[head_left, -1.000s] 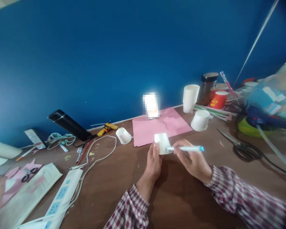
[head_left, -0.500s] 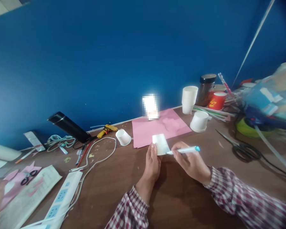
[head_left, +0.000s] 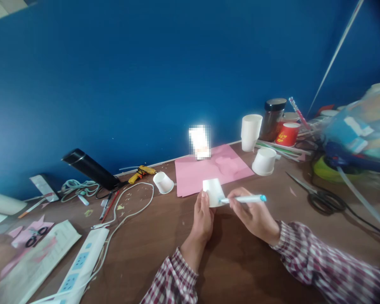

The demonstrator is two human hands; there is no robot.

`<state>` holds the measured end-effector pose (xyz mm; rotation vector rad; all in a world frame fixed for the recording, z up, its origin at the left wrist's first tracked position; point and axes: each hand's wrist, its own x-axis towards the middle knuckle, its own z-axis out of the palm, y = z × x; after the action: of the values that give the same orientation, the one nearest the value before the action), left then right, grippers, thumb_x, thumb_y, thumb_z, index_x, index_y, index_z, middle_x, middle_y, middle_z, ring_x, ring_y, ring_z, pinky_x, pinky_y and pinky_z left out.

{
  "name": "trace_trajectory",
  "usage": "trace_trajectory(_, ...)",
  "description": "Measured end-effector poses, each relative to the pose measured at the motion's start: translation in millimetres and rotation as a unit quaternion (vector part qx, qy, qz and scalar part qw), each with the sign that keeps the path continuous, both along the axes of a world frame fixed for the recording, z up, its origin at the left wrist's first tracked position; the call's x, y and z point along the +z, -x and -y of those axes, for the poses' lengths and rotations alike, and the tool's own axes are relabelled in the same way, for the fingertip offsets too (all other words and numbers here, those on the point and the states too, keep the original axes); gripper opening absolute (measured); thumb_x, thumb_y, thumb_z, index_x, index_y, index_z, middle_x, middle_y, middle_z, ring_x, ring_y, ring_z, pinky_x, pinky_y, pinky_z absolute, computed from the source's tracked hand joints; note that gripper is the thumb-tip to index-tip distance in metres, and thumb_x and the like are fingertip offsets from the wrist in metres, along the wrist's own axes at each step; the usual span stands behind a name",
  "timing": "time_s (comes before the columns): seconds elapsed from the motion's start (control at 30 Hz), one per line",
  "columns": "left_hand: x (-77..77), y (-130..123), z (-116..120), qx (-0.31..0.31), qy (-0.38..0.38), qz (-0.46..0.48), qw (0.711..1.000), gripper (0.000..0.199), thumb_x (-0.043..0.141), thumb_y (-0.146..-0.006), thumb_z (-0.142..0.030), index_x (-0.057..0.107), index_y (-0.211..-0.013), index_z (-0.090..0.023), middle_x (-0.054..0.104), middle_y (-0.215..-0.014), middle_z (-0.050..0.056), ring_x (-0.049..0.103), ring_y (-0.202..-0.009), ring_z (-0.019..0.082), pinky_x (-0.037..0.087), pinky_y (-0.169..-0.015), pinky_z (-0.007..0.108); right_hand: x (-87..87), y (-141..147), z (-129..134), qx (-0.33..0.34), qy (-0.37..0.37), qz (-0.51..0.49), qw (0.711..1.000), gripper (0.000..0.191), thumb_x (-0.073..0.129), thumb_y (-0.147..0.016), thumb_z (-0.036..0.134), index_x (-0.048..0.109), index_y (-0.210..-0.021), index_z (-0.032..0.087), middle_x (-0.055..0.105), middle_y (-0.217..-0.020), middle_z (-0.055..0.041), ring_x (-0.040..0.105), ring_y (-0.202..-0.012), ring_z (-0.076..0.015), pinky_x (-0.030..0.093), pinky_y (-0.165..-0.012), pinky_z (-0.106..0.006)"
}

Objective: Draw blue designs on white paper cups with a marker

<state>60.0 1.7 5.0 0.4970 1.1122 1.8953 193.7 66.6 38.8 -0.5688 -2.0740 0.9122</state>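
Observation:
A small white card is held up by my left hand, its thumb on the front at the lower left. My right hand is closed round a white marker with a light blue end. The marker's tip touches the card's lower right part, where a faint bluish mark shows. Behind the card, pink paper lies on the brown table. One white paper cup stands left of the paper, and an upside-down white cup is on its right.
Black-handled scissors lie at the right, near a bulging plastic bag. Stacked cups and a dark jar stand by the wall. A power strip, yellow glue gun and another person's hand are at the left.
The marker tip has shifted slightly up and left on the card, where a bluish mark now shows. My left hand keeps its hold. The other person's blurred hand at the far left has moved.

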Motion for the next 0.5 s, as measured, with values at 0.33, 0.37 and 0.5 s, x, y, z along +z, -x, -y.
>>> trace_trajectory(0.33,-2.9,1.6,1.0,-0.007,-0.007,0.003,1.000,0.025,0.058,-0.085,-0.045,0.061,-0.093,-0.021,0.060,-0.090,0.005,0.056,-0.079,0.015,0.049,-0.075,0.027,-2.4,-0.3,-0.9,0.011,0.013,0.006,1.000,0.018,0.042,-0.096,0.029,0.053,-0.085,0.019,0.056,-0.070,-0.0007,0.051,-0.057,-0.0130,0.044,-0.052,-0.024)
trace_trajectory(0.37,-2.6,1.4,0.7,-0.007,-0.006,0.006,1.000,0.024,0.058,-0.085,-0.044,0.061,-0.092,-0.021,0.060,-0.091,0.005,0.056,-0.080,0.015,0.049,-0.076,0.027,-2.3,-0.3,-0.8,0.008,0.012,0.007,1.000,0.018,0.042,-0.096,0.029,0.053,-0.086,0.019,0.056,-0.070,-0.0008,0.051,-0.056,-0.0129,0.043,-0.052,-0.024)
trace_trajectory(0.5,-1.7,1.0,-0.4,-0.001,0.000,0.007,1.000,0.027,0.059,-0.084,-0.047,0.062,-0.093,-0.022,0.062,-0.099,0.008,0.058,-0.086,0.018,0.050,-0.080,0.030,-0.9,-0.4,-0.5,-0.006,0.006,0.003,1.000,0.018,0.042,-0.096,0.029,0.054,-0.087,0.019,0.058,-0.072,-0.0020,0.053,-0.057,-0.0131,0.045,-0.052,-0.024)
